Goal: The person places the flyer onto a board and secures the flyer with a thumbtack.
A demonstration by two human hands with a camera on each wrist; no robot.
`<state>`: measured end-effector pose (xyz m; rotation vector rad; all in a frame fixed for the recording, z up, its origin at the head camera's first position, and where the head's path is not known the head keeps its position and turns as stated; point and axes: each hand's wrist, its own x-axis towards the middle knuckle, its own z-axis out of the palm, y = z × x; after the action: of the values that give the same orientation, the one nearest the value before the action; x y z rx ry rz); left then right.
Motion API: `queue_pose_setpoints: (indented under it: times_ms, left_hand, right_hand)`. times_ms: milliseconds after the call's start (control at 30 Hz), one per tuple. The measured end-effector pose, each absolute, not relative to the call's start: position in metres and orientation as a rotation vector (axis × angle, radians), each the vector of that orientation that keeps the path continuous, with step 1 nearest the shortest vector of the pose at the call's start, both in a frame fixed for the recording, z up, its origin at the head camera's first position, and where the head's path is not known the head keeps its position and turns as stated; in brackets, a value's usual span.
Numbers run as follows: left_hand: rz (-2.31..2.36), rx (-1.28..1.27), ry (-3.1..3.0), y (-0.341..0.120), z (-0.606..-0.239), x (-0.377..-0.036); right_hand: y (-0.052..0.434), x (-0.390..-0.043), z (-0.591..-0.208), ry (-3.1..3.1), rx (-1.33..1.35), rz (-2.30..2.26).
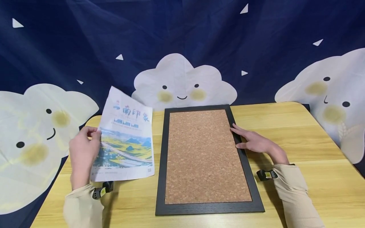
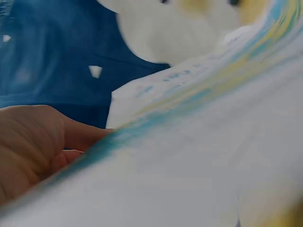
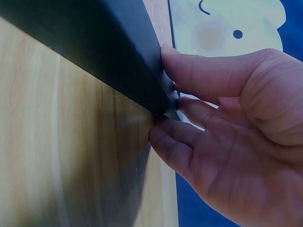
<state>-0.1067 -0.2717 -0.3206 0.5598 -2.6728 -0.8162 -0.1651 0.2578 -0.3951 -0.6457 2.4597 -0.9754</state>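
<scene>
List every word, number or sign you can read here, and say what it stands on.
"云南印象": the large heading across the top of the poster held by the left hand; the first character is partly unclear.
Small print under that heading and along the poster's bottom edge: too small to read.
Cork board, table, backdrop: no text.

I log a printed poster sheet (image 1: 125,139), white with blue characters on top and a yellow-green landscape below. It stands raised off the table, tilted, upper corner curling, left of the frame. The cork board (image 1: 203,156), tan cork in a black frame (image 1: 242,158), lies flat at table centre, long side running away from me.
</scene>
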Motion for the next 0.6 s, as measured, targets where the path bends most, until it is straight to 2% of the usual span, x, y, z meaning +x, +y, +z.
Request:
queue_pose_setpoints:
  times_ms: [367,600]
  left_hand:
    - [-1.296,0.581,-2.331,-0.250,-0.287,-0.088]
    - [-1.508,0.437,-2.143,-0.228,-0.284,-0.086]
  right_hand:
    - [0.259,-0.167,-0.398,2.455,-0.645,-0.980]
    - [0.258,-0.166,-0.397,2.455,-0.647,-0.983]
